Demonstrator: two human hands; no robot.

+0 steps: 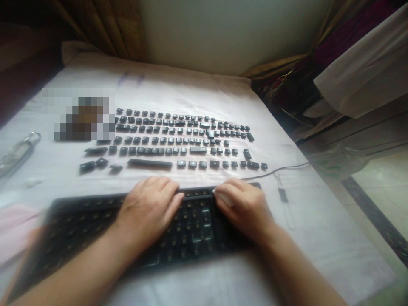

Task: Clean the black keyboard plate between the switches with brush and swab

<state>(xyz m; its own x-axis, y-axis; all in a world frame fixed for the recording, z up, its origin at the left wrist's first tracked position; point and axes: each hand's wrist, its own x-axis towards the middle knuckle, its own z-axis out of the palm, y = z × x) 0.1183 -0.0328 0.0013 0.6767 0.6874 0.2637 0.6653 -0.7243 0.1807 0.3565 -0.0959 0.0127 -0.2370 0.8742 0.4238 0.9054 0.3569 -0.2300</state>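
A black keyboard with its keycaps off lies in front of me, showing rows of bare key posts. Over its far edge my left hand is bent, fingers curled together and thumb down near the upper rows. My right hand is closed at the upper right part of the keyboard, fingertips pressed by a small pale spot; what they hold, if anything, I cannot make out. Beyond the keyboard, loose black keycaps stand in rows on the white cloth, with the long space bar nearest.
A white cloth covers the table. The keyboard's cable runs off to the right, near a small dark item on a cord. At left lie a blurred shiny object, a pink cloth and a pixelated patch.
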